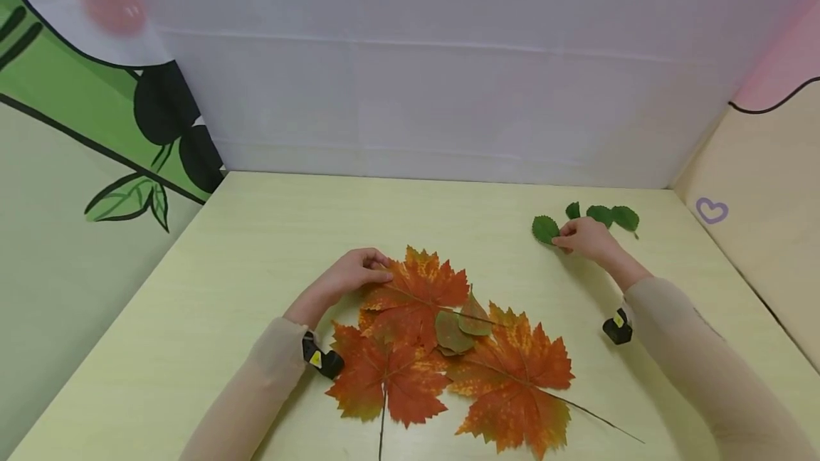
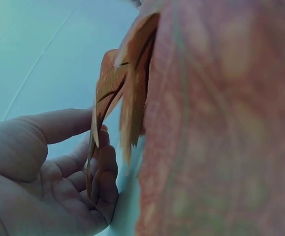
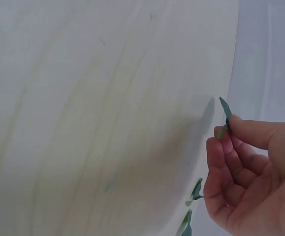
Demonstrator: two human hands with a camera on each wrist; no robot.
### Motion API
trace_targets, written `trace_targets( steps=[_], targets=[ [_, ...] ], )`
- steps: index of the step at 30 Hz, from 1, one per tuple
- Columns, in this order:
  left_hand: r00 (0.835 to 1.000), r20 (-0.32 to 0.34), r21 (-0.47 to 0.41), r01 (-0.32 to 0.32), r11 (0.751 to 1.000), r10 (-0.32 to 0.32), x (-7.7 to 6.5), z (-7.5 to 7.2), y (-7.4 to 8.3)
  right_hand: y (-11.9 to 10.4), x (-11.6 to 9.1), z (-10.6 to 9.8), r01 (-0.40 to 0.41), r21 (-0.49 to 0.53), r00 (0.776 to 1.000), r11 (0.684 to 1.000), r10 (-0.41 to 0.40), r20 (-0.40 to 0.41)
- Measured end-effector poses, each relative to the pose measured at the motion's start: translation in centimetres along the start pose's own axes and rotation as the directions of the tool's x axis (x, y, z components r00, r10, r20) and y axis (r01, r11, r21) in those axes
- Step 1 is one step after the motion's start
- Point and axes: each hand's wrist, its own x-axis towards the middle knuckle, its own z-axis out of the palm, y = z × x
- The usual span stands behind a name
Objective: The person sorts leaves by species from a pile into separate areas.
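Thumb and fingers of my left hand (image 1: 351, 274) pinch the left edge of an orange maple leaf (image 1: 419, 294), the uppermost of three. In the left wrist view the held leaf (image 2: 110, 81) stands between the thumb and the curled fingers. The two other maple leaves, one at lower left (image 1: 391, 383) and one at lower right (image 1: 522, 383), lie flat with thin stems. My right hand (image 1: 589, 239) pinches a small green leaf (image 1: 544, 229) just above the table. Behind that hand are more green leaves (image 1: 625, 218), partly hidden by it.
Round yellow-green leaves (image 1: 453, 334) lie amid the maple leaves. The pale wooden table (image 1: 307, 212) meets a white back panel (image 1: 416, 112). A cream side panel (image 1: 762, 233) stands at the right, a painted one (image 1: 83, 290) at the left.
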Motion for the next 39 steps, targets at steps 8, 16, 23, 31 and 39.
trace_targets(
  steps=[8,16,23,31,39],
  targets=[
    [1.000,-0.007,-0.003,0.004,1.000,-0.004,-0.1,0.0,-0.1,0.9,1.8,0.1,-0.040,0.013,0.989,0.999,0.042,-0.140],
    [1.000,-0.011,-0.011,0.007,1.000,-0.007,0.1,0.0,-0.4,1.7,2.8,0.2,-0.118,0.030,0.974,0.993,0.122,-0.193],
    [1.000,-0.010,-0.005,0.005,1.000,-0.005,0.1,0.1,-0.5,2.1,3.3,0.6,-0.155,-0.004,0.971,0.988,0.151,-0.185],
    [1.000,-0.017,-0.005,0.008,1.000,-0.008,0.2,0.2,-0.5,2.3,3.9,0.3,-0.217,-0.069,0.960,0.974,0.201,-0.193],
    [1.000,-0.013,-0.002,0.011,1.000,-0.011,0.3,0.3,-0.3,3.0,4.0,0.3,-0.246,-0.099,0.951,0.964,0.221,-0.218]
  ],
)
